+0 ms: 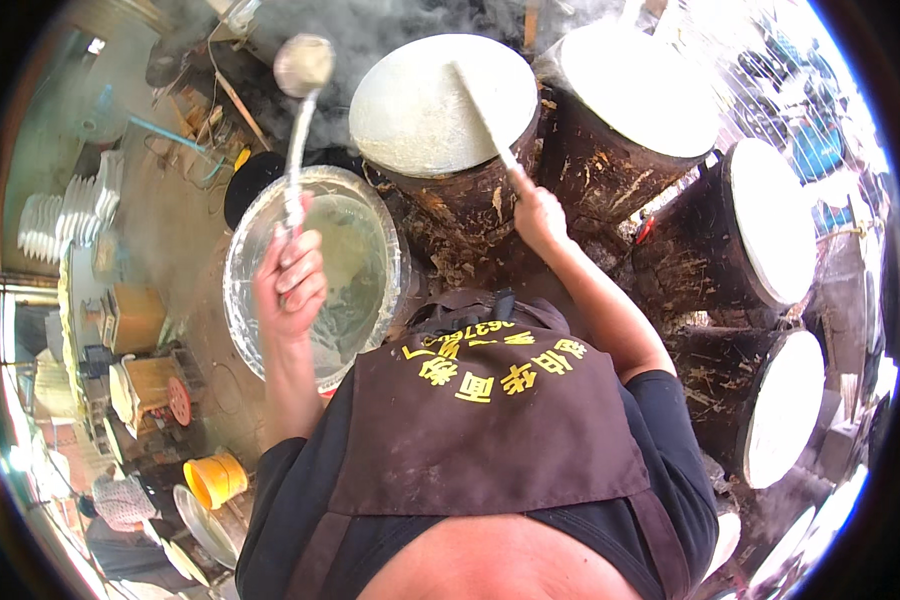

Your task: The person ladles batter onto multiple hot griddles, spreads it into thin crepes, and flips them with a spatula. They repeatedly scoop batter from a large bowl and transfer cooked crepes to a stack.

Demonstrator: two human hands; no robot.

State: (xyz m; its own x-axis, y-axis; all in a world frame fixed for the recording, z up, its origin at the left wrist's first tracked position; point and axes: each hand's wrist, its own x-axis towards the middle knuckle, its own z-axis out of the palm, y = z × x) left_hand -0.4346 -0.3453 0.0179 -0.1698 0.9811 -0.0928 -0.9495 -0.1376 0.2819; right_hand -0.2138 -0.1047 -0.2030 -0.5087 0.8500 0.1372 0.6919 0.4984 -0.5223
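Head view: my left hand (pixel 295 280) has its fingers wrapped round a ladle (pixel 304 66), bowl beyond them, liquid-filled tub (pixel 236 290) below; my right hand (pixel 542 217) grips a flat spatula (pixel 480 107), blade reaching ahead over a drum's white top (pixel 405 112), contact unclear. Likely trouble: a tipped ladle dripping outside the tub, or a hard-pressed blade gouging that top.

Gripping a ladle (pixel 297 150) and a flat tool (pixel 487 117).
Holding the ladle in the left hand (pixel 295 282), above the basin (pixel 237 275) of cloudy liquid; holding the flat tool in the right hand (pixel 540 218), angled over the white-topped drum (pixel 420 122).
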